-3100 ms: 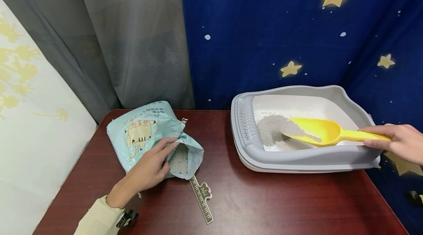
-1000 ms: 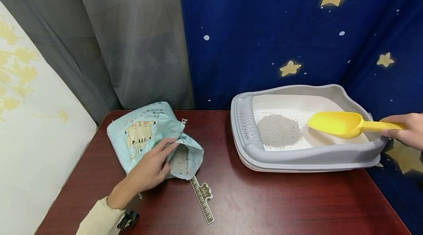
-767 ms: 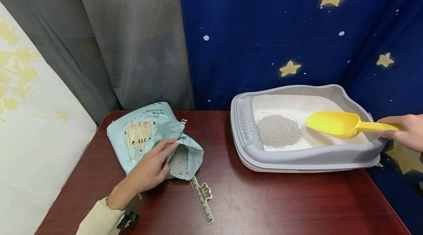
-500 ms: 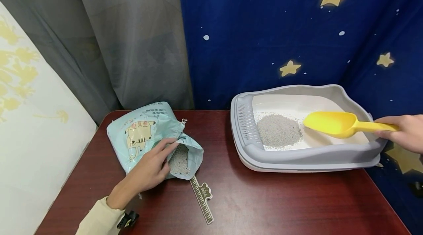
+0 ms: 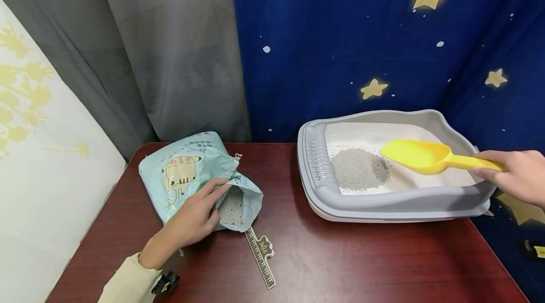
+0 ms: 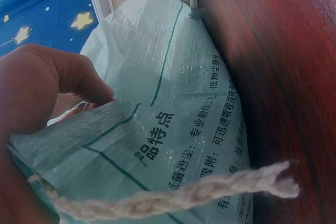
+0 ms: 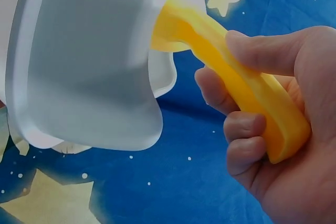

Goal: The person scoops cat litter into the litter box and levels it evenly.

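Note:
A yellow scoop (image 5: 419, 155) hangs over the white floor of a grey-rimmed litter box (image 5: 396, 206), its bowl holding no visible litter. My right hand (image 5: 517, 173) grips the scoop's handle; in the right wrist view, thumb and fingers wrap round that handle (image 7: 262, 103). Grey litter (image 5: 359, 169) lies in a low heap at the box's left side. On the left, a pale blue litter bag (image 5: 187, 165) lies with its mouth turned right and grey grains inside. My left hand (image 5: 193, 215) holds the bag's edge, thumb and fingers pinching it in the left wrist view.
A ruler-like clip (image 5: 260, 255) with piano-key markings lies partly under the bag's mouth. The dark red table (image 5: 323, 265) ends behind the box at curtains. A twisted cord (image 6: 173, 198) hangs off the bag. The box stands at the table's right edge.
The scoop was tipped with litter sliding off it; it then came away bare to the right and has now drifted back left and slightly up. My left hand stays at the bag.

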Action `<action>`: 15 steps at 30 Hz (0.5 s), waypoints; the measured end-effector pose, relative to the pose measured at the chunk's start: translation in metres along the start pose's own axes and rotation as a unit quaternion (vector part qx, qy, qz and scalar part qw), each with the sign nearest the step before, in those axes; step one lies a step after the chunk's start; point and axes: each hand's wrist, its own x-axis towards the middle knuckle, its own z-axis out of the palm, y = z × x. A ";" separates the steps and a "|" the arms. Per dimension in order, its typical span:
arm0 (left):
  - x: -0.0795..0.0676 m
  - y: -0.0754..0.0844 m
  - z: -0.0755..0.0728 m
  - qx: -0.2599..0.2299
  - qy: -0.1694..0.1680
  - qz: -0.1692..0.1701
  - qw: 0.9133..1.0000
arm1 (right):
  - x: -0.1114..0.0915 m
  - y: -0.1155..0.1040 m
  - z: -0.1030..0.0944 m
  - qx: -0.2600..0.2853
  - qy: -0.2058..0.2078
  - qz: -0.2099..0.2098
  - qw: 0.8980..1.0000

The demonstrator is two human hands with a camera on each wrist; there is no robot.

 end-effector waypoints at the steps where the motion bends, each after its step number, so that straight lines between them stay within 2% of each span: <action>1: 0.000 0.000 0.000 0.000 0.001 0.001 1.000 | 0.000 -0.001 0.000 0.001 0.003 0.002 1.000; 15: -0.001 -0.001 0.000 0.004 -0.003 -0.004 1.000 | -0.012 -0.027 0.001 0.022 0.026 0.030 0.999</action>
